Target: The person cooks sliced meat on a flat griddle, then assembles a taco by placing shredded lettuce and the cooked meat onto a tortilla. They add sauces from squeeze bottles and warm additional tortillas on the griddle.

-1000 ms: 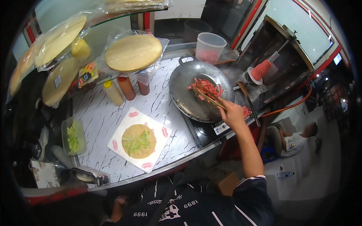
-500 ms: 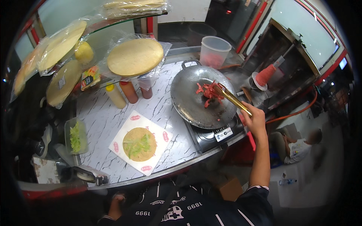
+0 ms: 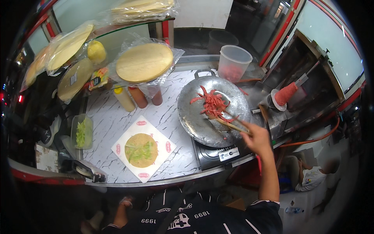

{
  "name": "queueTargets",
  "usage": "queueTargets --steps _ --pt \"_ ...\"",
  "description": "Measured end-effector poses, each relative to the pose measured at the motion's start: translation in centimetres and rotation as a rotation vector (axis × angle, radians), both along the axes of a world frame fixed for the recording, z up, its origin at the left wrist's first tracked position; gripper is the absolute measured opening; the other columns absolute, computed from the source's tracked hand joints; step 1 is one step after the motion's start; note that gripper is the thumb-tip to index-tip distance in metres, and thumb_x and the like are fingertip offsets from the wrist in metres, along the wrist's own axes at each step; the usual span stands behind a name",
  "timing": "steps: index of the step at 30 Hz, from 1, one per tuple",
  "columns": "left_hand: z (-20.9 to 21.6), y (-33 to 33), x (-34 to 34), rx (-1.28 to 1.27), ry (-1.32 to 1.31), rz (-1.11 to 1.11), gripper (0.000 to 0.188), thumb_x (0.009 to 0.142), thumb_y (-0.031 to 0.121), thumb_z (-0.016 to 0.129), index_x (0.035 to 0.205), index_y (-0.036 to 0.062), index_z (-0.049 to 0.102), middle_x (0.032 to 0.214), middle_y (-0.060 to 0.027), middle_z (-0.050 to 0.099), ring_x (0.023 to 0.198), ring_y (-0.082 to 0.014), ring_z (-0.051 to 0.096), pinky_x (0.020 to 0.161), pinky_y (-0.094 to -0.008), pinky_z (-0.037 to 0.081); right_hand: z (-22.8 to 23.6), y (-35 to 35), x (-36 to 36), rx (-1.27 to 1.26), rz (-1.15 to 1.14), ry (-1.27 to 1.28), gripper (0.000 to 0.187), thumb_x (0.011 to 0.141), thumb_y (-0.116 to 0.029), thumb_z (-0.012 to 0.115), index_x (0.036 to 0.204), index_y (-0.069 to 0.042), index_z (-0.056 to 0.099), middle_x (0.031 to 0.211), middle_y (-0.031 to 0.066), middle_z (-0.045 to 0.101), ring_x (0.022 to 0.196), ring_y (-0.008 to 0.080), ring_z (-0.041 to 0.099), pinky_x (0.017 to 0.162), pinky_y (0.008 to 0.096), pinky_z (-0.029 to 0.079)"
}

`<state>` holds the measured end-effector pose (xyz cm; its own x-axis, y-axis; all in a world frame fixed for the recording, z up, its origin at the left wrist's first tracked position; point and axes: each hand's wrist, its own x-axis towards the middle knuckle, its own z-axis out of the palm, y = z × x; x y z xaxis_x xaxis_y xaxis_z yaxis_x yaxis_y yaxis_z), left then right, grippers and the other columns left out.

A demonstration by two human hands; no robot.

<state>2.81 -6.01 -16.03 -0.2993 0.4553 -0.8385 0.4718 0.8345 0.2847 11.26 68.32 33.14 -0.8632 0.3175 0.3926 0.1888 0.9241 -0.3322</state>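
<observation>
**Inside the wok (image 3: 191, 123), red meat strips (image 3: 213, 102) lay beside the tongs (image 3: 233, 126)**

The right hand (image 3: 257, 138) was wrapped around the tongs, over the wok's near right rim, with their tips at the near edge of the strips. The strips sat loosely heaped around the wok's middle. Under the wok was a stove (image 3: 210, 157). The left hand (image 3: 126, 201) hung low, well to the left of the wok and nearer than it; too little showed to tell whether its grip was released or clenched.

Left of the wok, on the tabletop (image 3: 183, 160), a flatbread (image 3: 136, 139) lay flat on white paper (image 3: 160, 138), with lettuce (image 3: 142, 153) spread over it. That part looked done. The cooking of the meat seemed to be the step in hand, since no strips could be made out on the bread, which was not yet folded. Whether it carried sauce could not be told; three squeeze bottles (image 3: 125, 100) stood upright left of the wok, farther back than the bread. Farthest left of the wok, a clear tub (image 3: 89, 132) held more lettuce. Behind the wok stood a translucent bucket (image 3: 235, 61); to its right, a meat cone (image 3: 285, 96).
</observation>
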Motion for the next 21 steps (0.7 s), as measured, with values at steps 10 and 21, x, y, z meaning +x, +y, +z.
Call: queueTargets --steps 10,21 --pt "1.5 -0.4 0.0 0.008 -0.018 -0.209 0.054 0.091 0.029 0.061 0.144 0.0196 0.061 0.154 -0.0135 0.053 0.141 -0.0354 0.051 0.116 -0.0457 0.044 -1.1 0.9 -3.8 0.088 0.014 0.009 0.035 0.091 -0.021 0.074 0.124 -0.010 0.073 0.104 0.0192 0.075 0.089 0.0374 0.073 0.078 0.0433 0.057" --pt "-0.8 -4.4 -4.6 0.010 0.051 -0.199 0.059 0.090 0.033 0.067 0.146 0.0172 0.058 0.153 -0.0142 0.054 0.139 -0.0377 0.052 0.116 -0.0461 0.044 0.6 -4.5 -4.5 0.180 -0.110 0.118 0.038 0.092 -0.028 0.073 0.127 -0.013 0.072 0.103 0.0197 0.075 0.088 0.0387 0.073 0.077 0.0463 0.057"
